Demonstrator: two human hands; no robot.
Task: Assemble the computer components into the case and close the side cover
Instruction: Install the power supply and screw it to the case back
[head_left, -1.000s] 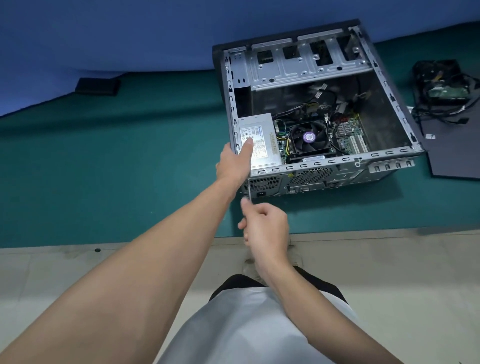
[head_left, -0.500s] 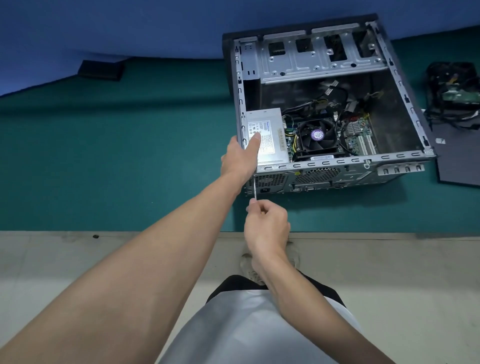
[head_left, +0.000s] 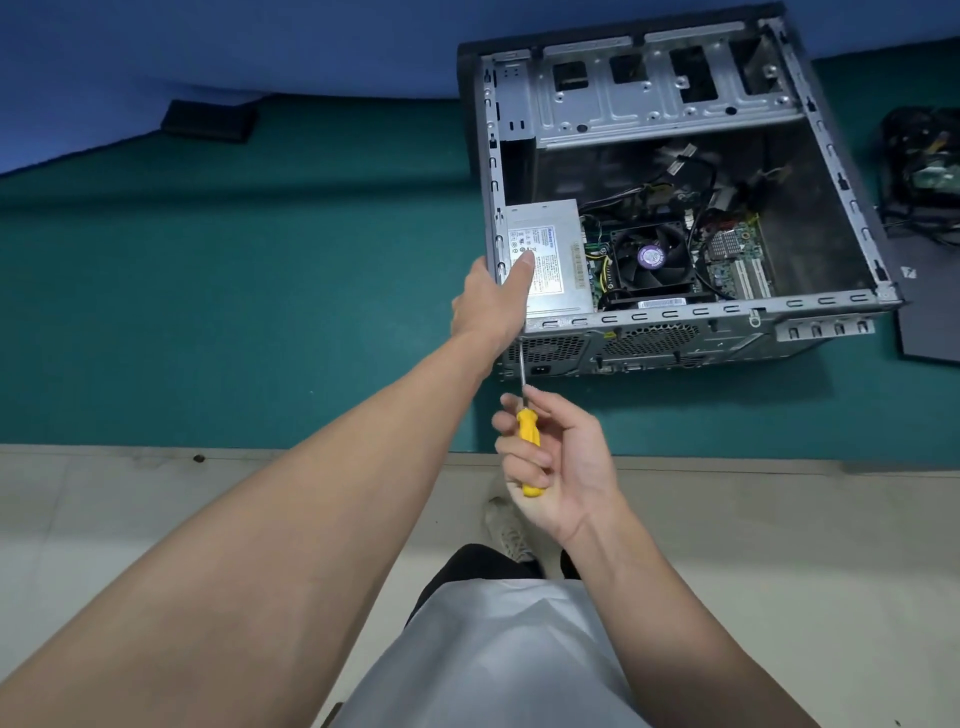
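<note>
In the head view, the computer case (head_left: 675, 322) is lying on its side on the green worktop (head_left: 260, 286), toward 1 o'clock of the frame, with its open side facing up. Inside it, the power supply (head_left: 563, 228) is sitting in the corner at 7 o'clock, and the CPU fan (head_left: 652, 257) is sitting just beside it at its 3 o'clock, on the motherboard (head_left: 737, 260).

The left hand (head_left: 493, 301) is resting on that 7 o'clock corner of the case, its thumb lying straight on the power supply's label. Its other fingers are hidden, so I cannot tell whether they are clasping the case wall.

The right hand (head_left: 561, 457) is hovering at 6 o'clock from the case, over the worktop's near edge, with its fingers curling around the yellow handle of a screwdriver (head_left: 530, 441). The shaft is pointing toward 12 o'clock, and its tip is meeting the case's rear panel just under the left wrist.

A dark side cover (head_left: 930, 312) is lying flat at 3 o'clock from the case, touching or nearly touching its corner. A tangle of cables (head_left: 919, 166) is lying beyond the cover, at 2 o'clock.
</note>
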